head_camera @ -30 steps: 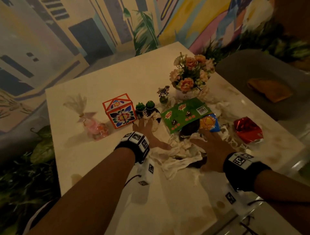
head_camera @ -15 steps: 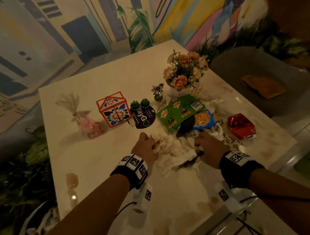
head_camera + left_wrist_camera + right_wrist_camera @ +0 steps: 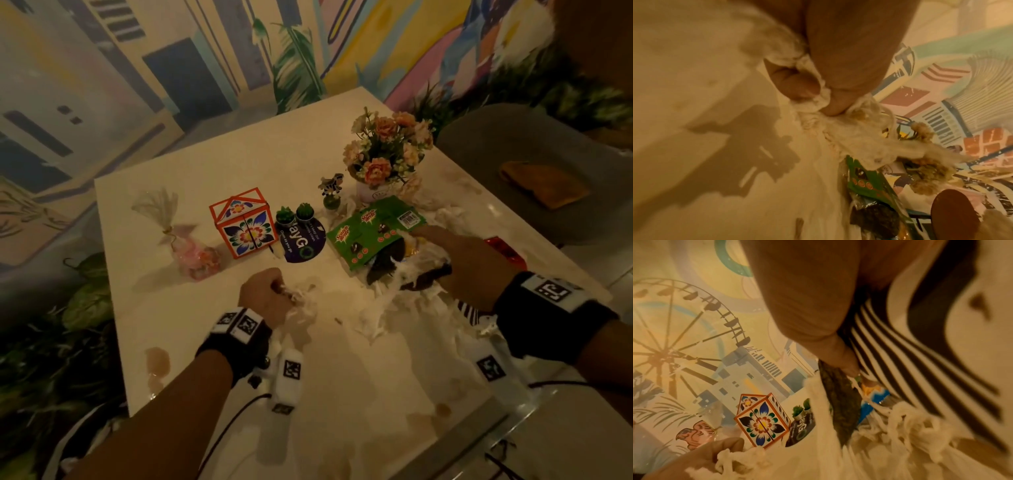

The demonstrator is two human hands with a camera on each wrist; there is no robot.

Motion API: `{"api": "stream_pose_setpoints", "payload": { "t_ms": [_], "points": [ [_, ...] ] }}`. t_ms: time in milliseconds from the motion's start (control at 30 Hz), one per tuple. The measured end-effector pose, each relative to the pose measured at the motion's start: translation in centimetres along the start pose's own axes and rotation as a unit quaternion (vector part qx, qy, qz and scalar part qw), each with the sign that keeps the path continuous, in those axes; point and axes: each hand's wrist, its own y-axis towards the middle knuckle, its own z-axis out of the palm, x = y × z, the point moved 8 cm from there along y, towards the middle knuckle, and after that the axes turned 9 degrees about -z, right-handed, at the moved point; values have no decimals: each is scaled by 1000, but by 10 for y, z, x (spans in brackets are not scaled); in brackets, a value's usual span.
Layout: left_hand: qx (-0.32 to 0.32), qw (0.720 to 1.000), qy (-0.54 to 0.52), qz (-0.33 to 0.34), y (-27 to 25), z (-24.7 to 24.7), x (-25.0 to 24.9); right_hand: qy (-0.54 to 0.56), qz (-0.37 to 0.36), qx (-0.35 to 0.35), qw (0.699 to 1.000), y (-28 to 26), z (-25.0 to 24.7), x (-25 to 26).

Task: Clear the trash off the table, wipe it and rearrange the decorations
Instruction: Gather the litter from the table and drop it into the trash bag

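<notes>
Left hand [image 3: 265, 294] fisted low (grip tight), right hand [image 3: 469, 263] reaching forward, fingers curled, both forearms extended.

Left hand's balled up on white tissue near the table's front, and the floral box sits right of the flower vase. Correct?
Not quite. The left hand does grip crumpled white tissue, but the floral box sits left of the flower vase, with the two small cactus pots between them. The head view shows it.

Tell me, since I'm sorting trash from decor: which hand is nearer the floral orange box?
Left. The left hand grips crumpled tissue just in front of the floral orange box; the right hand is farther right, over the green sponge packet.
</notes>
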Motion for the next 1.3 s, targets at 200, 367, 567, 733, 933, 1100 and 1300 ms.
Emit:
{"api": "stream_pose_setpoints", "payload": {
  "t_ms": [200, 367, 567, 733, 933, 1100, 1300],
  "points": [
    [6, 999, -3, 36, -3, -16, -10, -19, -88, -70, 994, 8, -20, 33],
    [57, 973, -214, -60, -8, -28, -8, -24, -119, -103, 987, 21, -31, 58],
    [65, 922, -366, -107, -17, -64, -3, -12, -135, -115, 984, 42, -35, 94],
    [31, 898, -426, -104, -25, -110, 27, 21, -165, -100, 981, 65, -20, 139],
    [-18, 898, -419, -135, -38, -179, 120, 18, -238, -57, 969, 76, 29, 240],
    [-73, 900, -387, -186, -50, -231, 226, 11, -294, 14, 956, 78, 113, 344],
    [-138, 923, -263, -243, -66, -262, 378, 6, -313, 111, 943, 81, 248, 457]
  ]
}}
